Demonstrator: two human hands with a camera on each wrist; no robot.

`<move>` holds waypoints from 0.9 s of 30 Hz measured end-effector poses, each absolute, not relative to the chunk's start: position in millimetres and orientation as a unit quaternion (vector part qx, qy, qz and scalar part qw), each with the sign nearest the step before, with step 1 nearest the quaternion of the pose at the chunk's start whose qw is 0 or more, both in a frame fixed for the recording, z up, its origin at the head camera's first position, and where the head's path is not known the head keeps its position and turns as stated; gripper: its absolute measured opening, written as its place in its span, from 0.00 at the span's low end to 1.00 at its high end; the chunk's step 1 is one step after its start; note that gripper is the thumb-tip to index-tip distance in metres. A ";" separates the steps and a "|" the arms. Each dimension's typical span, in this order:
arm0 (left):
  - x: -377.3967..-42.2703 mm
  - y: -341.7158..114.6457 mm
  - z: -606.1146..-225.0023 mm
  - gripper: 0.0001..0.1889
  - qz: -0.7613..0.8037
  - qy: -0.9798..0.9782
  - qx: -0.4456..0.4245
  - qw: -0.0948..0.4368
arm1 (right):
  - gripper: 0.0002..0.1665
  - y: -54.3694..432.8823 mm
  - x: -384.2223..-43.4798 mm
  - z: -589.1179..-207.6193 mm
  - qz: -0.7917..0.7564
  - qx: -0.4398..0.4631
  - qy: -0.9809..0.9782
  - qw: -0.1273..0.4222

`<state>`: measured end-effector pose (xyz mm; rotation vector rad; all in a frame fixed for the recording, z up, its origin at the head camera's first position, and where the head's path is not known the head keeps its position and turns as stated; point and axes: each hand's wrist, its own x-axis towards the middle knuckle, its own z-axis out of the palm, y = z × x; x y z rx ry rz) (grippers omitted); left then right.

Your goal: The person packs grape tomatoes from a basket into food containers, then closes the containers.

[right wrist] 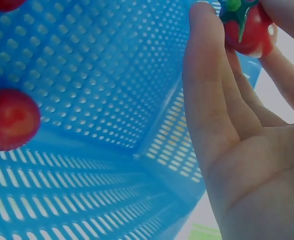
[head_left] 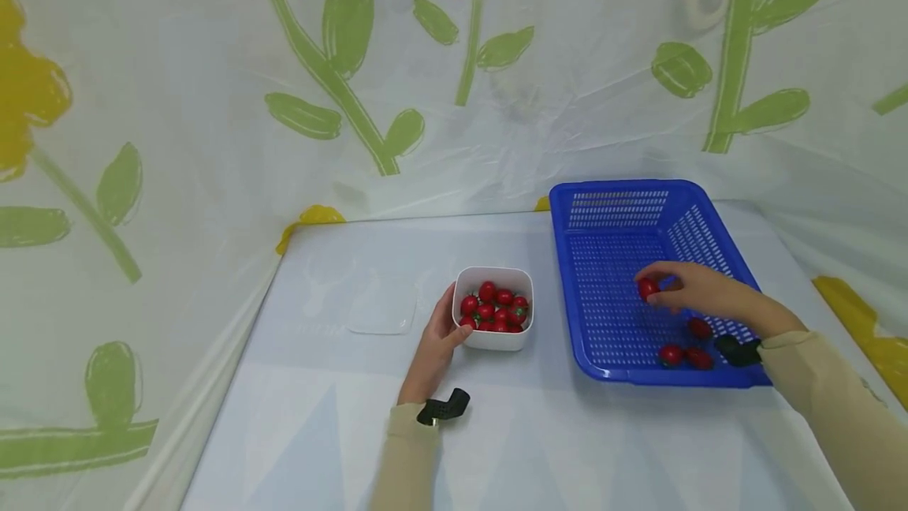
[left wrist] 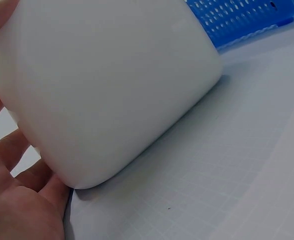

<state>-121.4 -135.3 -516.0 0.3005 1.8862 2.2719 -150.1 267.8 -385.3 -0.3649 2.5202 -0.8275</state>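
My right hand (head_left: 698, 290) pinches a red cherry tomato (head_left: 648, 289) between fingertips and thumb, over the blue basket (head_left: 610, 375). Its green calyx shows in the right wrist view, where the hand (right wrist: 256, 150) holds the tomato (right wrist: 251, 32) above the perforated floor. Several other tomatoes (head_left: 671, 354) lie in the basket's near right corner. On the table, a white square container (head_left: 496, 341) holds several cherry tomatoes (head_left: 485, 311). My left hand (head_left: 434, 345) grips its left side, thumb at the near left corner. The left wrist view shows the container's wall (left wrist: 112, 90) with fingers against it.
A clear, flat, square lid-like piece (head_left: 383, 314) lies on the white table (head_left: 312, 400), left of the container. Behind the table hangs a white cloth (head_left: 213, 140) printed with yellow flowers and green leaves. The basket stands at the table's right side.
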 end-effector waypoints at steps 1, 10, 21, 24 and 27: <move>-121.8 -134.9 -516.8 0.34 0.762 0.634 0.102 0.085 | 0.31 267.4 -149.4 -383.9 -0.298 -0.133 0.918 0.226; -121.6 -134.7 -515.6 0.35 0.769 0.625 0.102 0.086 | 0.31 250.9 -139.4 -374.0 -0.284 -0.160 0.931 0.163; -120.6 -134.1 -512.6 0.36 0.775 0.615 0.112 0.086 | 0.28 218.7 -129.9 -366.1 -0.326 -0.180 0.923 0.102; -120.7 -134.4 -513.1 0.36 0.774 0.616 0.113 0.086 | 0.26 209.8 -126.0 -365.3 -0.331 -0.186 0.921 0.084; -121.2 -135.2 -514.0 0.35 0.770 0.622 0.114 0.085 | 0.26 200.6 -121.8 -364.9 -0.334 -0.188 0.921 0.068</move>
